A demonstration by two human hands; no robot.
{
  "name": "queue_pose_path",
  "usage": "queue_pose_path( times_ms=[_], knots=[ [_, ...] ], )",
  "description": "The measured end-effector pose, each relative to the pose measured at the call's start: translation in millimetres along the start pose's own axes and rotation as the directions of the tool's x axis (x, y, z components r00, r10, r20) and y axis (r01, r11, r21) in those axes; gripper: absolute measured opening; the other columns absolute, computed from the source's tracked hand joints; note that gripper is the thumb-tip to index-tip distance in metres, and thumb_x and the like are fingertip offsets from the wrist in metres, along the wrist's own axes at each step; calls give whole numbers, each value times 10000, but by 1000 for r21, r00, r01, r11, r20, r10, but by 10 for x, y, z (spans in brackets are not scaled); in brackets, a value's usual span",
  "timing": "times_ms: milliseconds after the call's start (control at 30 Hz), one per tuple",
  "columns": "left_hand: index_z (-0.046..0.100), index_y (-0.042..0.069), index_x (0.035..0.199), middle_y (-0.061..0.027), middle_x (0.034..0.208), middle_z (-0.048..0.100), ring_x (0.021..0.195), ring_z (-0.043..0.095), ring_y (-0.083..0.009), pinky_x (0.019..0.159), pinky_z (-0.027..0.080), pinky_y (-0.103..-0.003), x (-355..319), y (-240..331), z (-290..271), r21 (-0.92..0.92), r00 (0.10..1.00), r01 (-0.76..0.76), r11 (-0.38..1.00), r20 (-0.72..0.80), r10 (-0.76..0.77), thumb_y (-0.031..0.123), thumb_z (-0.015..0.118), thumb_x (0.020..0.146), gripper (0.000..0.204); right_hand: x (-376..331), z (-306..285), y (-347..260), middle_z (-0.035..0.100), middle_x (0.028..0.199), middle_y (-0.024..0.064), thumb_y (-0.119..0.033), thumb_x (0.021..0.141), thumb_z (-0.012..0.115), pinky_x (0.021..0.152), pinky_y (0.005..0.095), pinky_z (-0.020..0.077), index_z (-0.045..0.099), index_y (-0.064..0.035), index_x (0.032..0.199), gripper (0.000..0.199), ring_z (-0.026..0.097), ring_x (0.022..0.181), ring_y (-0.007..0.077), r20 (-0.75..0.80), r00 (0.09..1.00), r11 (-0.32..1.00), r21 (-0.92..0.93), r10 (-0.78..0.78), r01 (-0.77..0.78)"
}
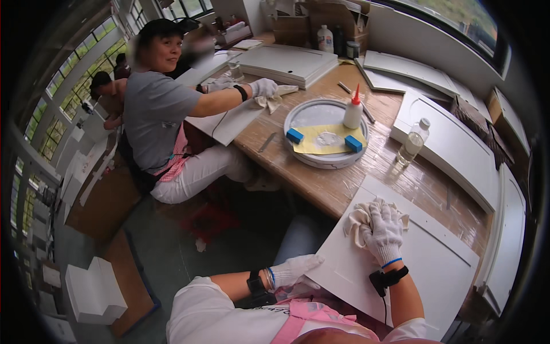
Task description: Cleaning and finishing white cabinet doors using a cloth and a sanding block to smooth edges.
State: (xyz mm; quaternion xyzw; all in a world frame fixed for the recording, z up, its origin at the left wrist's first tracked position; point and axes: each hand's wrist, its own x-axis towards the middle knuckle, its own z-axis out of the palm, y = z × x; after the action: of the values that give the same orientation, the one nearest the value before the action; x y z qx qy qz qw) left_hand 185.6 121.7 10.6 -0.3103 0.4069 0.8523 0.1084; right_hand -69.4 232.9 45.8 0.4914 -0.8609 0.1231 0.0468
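In front of me a white panel (429,252) lies tilted across the table's near edge. It looks like a cabinet door with a raised border. My right hand (384,232), in a white knit glove, presses a crumpled cream cloth (358,221) onto its face near the far left part. At the panel's left corner my left hand (295,269), also gloved, grips the edge; the thumb and fingertips are partly hidden beneath it.
A round grey tray (293,150) on the table (252,135) holds a red-tipped squeeze bottle (353,112), blue blocks and yellow paper. Nearby stands a clear bottle (412,143). White panels (452,146) line the right side. A gloved co-worker (163,109) sits at left with a cloth.
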Motion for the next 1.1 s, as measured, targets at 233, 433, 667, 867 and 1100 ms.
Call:
queue_pose_path(
  times_ms=[233, 433, 667, 867, 1100],
  knots=[
    [521, 72, 1287, -66, 1201, 604, 1067, 620, -177, 819, 582, -327, -41, -121, -38, -16, 994, -75, 997, 81, 76, 456, 578, 975, 498, 330, -52, 19, 620, 1264, 98, -299, 800, 677, 1043, 490, 391, 585, -133, 1329, 561, 549, 1176, 312, 11, 1000, 999, 48, -13, 12],
    [531, 69, 1286, -65, 1187, 616, 1047, 629, -175, 807, 587, -329, 15, -44, 10, -37, 993, -91, 995, 73, 93, 452, 584, 972, 498, 127, -86, 479, 632, 1225, 99, -232, 788, 680, 1039, 451, 405, 577, -127, 1339, 571, 551, 1145, 316, -23, 998, 996, 69, 54, -52],
    [540, 68, 1269, -68, 1152, 631, 1031, 636, -177, 791, 593, -326, -38, -119, 21, -40, 989, -112, 993, 96, 115, 466, 579, 971, 499, -931, -260, 1727, 565, 1367, 144, -132, 807, 661, 1111, 402, 363, 517, -86, 1397, 609, 475, 1288, 335, -65, 895, 895, 96, 442, -435],
    [510, 38, 1283, -105, 1165, 621, 1007, 655, -222, 772, 623, -398, 82, -250, -57, -133, 987, -109, 985, 101, 123, 449, 519, 1005, 496, -1424, -287, 2133, 453, 1475, 179, -250, 896, 598, 1144, 418, 311, 439, -81, 1455, 605, 407, 1360, 348, -158, 772, 771, -82, 615, -631],
    [361, -2, 1452, -239, 1351, 535, 1177, 588, -415, 867, 566, -584, 75, -105, -124, -455, 992, 9, 890, 115, 49, 640, 234, 1001, 795, -320, 37, 514, 345, 1554, 177, -476, 902, 577, 1165, 499, 230, 450, -114, 1459, 676, 290, 1428, 408, -17, 948, 936, -156, 317, -316]
  ],
)
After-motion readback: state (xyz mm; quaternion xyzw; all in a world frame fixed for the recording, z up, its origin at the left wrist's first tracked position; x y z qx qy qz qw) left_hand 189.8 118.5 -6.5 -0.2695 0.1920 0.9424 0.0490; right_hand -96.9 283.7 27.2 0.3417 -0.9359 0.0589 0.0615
